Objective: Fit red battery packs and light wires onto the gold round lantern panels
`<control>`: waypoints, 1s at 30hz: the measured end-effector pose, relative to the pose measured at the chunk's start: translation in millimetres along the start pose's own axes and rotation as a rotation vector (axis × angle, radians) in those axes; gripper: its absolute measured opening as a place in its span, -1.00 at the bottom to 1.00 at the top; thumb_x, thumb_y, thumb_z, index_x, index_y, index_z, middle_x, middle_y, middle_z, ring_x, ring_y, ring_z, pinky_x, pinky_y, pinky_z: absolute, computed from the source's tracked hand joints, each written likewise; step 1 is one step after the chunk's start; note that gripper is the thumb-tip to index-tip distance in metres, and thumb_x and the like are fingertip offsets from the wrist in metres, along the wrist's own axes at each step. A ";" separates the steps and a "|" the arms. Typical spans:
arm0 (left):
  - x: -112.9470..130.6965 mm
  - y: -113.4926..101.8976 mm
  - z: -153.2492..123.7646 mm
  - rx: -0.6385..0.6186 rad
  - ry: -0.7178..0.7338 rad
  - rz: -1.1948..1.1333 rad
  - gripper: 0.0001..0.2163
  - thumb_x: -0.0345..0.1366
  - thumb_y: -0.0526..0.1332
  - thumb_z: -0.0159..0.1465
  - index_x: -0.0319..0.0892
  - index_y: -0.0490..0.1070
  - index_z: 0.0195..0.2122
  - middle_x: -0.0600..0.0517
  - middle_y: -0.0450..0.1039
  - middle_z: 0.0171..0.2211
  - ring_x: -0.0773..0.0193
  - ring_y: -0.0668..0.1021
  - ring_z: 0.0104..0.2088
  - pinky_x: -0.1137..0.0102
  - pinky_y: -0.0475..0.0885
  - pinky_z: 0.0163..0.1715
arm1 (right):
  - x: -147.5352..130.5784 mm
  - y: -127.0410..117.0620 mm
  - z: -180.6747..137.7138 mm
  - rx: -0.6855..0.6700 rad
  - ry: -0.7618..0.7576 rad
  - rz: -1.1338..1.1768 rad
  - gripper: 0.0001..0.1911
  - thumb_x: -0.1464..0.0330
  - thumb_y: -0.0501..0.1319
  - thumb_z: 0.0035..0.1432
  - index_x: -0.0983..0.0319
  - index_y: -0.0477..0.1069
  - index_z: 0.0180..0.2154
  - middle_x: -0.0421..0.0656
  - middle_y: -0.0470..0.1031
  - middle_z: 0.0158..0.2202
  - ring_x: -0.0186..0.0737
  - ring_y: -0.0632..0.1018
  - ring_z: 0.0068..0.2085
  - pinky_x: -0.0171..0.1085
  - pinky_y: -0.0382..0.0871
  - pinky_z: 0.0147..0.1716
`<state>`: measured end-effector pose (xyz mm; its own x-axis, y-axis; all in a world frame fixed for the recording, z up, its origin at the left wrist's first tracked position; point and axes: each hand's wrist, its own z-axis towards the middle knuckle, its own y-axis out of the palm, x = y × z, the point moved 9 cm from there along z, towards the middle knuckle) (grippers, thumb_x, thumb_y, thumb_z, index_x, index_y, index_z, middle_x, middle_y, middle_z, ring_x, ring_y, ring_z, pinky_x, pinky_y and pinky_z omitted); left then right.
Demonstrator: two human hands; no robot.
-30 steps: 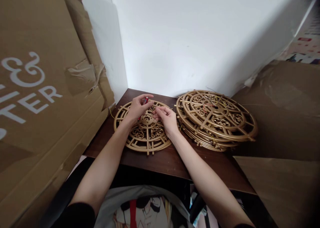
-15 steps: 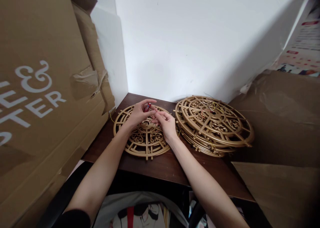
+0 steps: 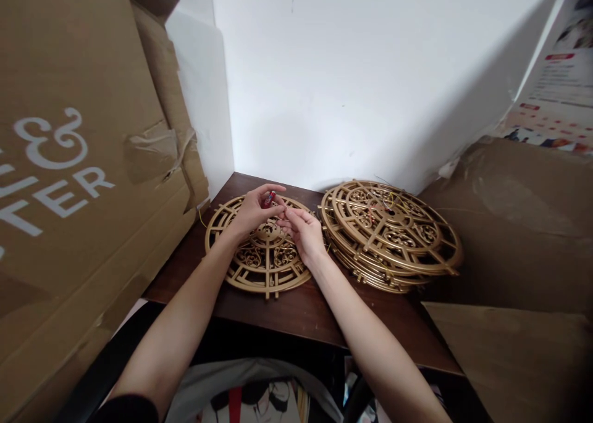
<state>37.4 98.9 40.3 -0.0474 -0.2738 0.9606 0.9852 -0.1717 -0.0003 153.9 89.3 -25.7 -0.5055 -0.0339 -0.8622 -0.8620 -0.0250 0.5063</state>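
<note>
A large cardboard box [image 3: 83,163] flanks a dark wooden table [image 3: 296,305]. A stack of gold fretwork discs [image 3: 389,234] lies beside a single gold disc [image 3: 259,250]. Above its hub, the left hand [image 3: 250,210] pinches a small red part [image 3: 269,196]; the right hand [image 3: 303,234], fingers curled, meets it.

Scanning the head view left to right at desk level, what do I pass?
Printed cardboard box → single gold fretwork disc, with the left hand and right hand over it pinching a small red part → stack of gold discs → plain cardboard box.
</note>
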 end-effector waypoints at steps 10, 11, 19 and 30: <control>-4.1 -0.6 1.8 -0.009 0.013 0.005 -0.67 -0.46 0.33 0.02 -0.17 0.49 -0.14 0.04 0.49 -0.42 0.44 0.42 -0.52 0.53 0.28 -0.55 | -0.7 1.5 -0.3 -0.011 -0.051 -0.064 -0.72 0.24 0.44 -0.17 0.25 0.46 -0.43 -0.21 0.57 -0.48 -0.36 0.54 -0.51 -0.39 0.39 -0.52; -4.3 -0.9 1.8 -0.007 0.013 0.008 -0.66 -0.46 0.34 0.02 -0.17 0.49 -0.14 0.04 0.49 -0.42 0.44 0.42 -0.51 0.53 0.28 -0.54 | -1.2 1.7 -0.5 -0.013 -0.056 -0.064 -0.72 0.23 0.44 -0.17 0.25 0.47 -0.43 -0.21 0.56 -0.49 -0.37 0.53 -0.51 -0.40 0.37 -0.53; -5.9 -1.6 3.5 -0.018 0.038 0.041 -0.68 -0.38 0.36 0.05 -0.19 0.48 -0.13 0.04 0.47 -0.44 0.43 0.39 -0.51 0.53 0.25 -0.55 | -1.1 1.6 -0.2 -0.010 -0.052 -0.054 -0.73 0.25 0.44 -0.18 0.26 0.49 -0.43 -0.22 0.55 -0.52 -0.40 0.50 -0.53 -0.41 0.34 -0.53; -0.3 -0.7 3.9 -0.028 0.107 0.101 -0.68 -0.35 0.34 0.07 -0.23 0.44 -0.12 0.08 0.45 -0.45 0.47 0.35 -0.53 0.51 0.25 -0.54 | -4.4 1.0 -0.4 -0.004 -0.067 -0.077 -0.75 0.27 0.43 -0.20 0.27 0.48 -0.47 -0.25 0.53 -0.55 -0.47 0.37 -0.60 -0.42 0.20 -0.61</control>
<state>37.4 102.8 41.0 0.0333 -0.3900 0.9202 0.9809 -0.1639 -0.1049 155.3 89.0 -21.4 -0.4395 0.0354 -0.8975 -0.8982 -0.0288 0.4387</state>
